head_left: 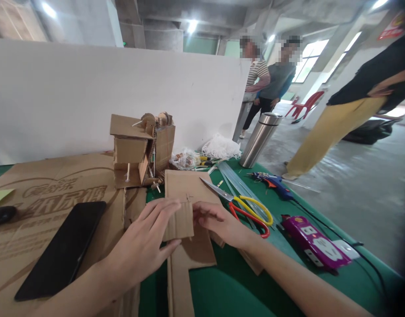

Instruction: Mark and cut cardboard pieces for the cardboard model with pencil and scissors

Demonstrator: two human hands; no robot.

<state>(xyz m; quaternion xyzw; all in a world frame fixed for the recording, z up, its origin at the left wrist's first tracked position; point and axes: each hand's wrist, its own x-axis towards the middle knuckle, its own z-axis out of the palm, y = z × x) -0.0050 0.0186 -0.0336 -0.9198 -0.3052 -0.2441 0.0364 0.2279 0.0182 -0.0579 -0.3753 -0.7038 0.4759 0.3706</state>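
Small brown corrugated cardboard rectangle (179, 222) – pinched between left hand (146, 244) and right hand (219, 224), both closed on it – may crease if squeezed hard.

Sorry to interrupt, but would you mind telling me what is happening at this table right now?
A person holds a small cardboard piece between the left hand and right hand, above a larger cardboard sheet on the green table. Scissors, a glue gun and a purple power strip lie to the right. A cardboard model stands behind, a phone to the left.
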